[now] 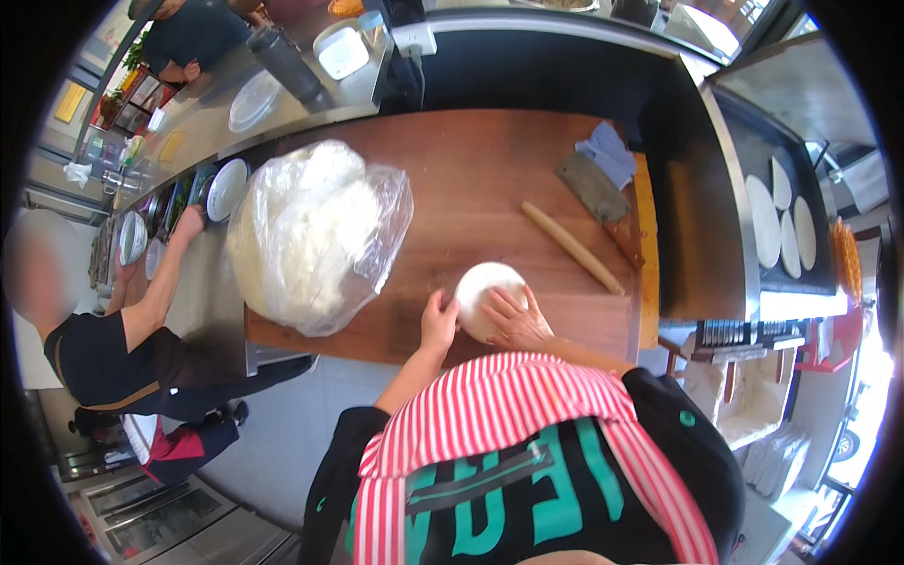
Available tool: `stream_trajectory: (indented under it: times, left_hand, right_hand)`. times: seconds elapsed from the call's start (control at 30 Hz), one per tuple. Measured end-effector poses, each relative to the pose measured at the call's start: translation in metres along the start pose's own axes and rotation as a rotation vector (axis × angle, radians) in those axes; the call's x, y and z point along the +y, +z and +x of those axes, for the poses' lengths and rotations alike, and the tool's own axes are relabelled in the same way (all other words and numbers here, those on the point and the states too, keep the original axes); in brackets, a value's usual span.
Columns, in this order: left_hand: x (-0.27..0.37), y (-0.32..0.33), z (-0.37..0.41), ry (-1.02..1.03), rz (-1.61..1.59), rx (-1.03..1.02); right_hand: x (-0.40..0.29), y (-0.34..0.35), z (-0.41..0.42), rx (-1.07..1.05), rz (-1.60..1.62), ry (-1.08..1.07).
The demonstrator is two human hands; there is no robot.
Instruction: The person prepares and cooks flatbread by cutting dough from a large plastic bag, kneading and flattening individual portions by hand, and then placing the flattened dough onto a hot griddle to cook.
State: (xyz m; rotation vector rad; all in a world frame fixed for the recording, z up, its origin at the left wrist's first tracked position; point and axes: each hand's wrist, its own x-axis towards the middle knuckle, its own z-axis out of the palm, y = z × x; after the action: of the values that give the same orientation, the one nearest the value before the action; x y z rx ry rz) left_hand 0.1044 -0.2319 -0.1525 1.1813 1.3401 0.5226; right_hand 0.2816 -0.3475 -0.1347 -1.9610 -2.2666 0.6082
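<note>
A round, flat piece of white dough (474, 291) lies on the brown wooden board (466, 176) close to my body. My left hand (439, 321) is at its left edge, thumb and fingers against the rim. Spread over the right part of the dough, my right hand (518, 316) rests palm down. To the right lies a wooden rolling pin (572, 247), slanted and touched by neither hand. A big mass of dough in a clear plastic bag (318, 233) sits on the left of the board.
A blue cloth (606, 152) and a grey-green cloth (593, 185) lie at the board's back right. Beyond is a griddle (805, 275) with several flat dough pieces. At left, a co-worker (106, 353) reaches among bowls; another person (191, 42) is behind the steel counter (205, 127).
</note>
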Motion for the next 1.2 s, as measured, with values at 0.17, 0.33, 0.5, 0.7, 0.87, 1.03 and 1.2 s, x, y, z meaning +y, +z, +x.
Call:
stream_trajectory:
  times: [0.17, 0.33, 0.5, 0.7, 0.87, 1.03, 1.2]
  left_hand:
    - [0.026, 0.022, 0.034, 0.130, 0.625, -0.029]
    - [0.096, 0.047, 0.071, 0.491, 0.164, 0.111]
    - [0.078, 0.028, 0.066, 0.972, 0.617, 0.235]
    - [0.026, 0.012, 0.022, 0.870, 1.003, -0.070]
    - [0.089, 0.038, 0.119, 0.743, 1.190, 0.019]
    - [0.131, 0.049, 0.198, 0.710, 1.116, 0.243]
    - [0.057, 0.025, 0.090, 0.914, 1.097, -0.067]
  right_hand:
    - [0.080, -0.057, -0.014, 0.631, 0.017, 0.399]
    - [0.124, -0.051, -0.027, 0.641, 0.092, 0.485]
    - [0.067, -0.088, 0.020, 0.515, 0.034, -0.007]
    - [0.081, -0.061, 0.025, 0.352, -0.154, 0.210]
    - [0.123, -0.091, 0.112, 0.264, -0.131, 0.386]
    - [0.178, -0.108, 0.204, 0.585, -0.161, 0.427]
    - [0.113, -0.065, 0.065, 0.351, -0.165, 0.237]
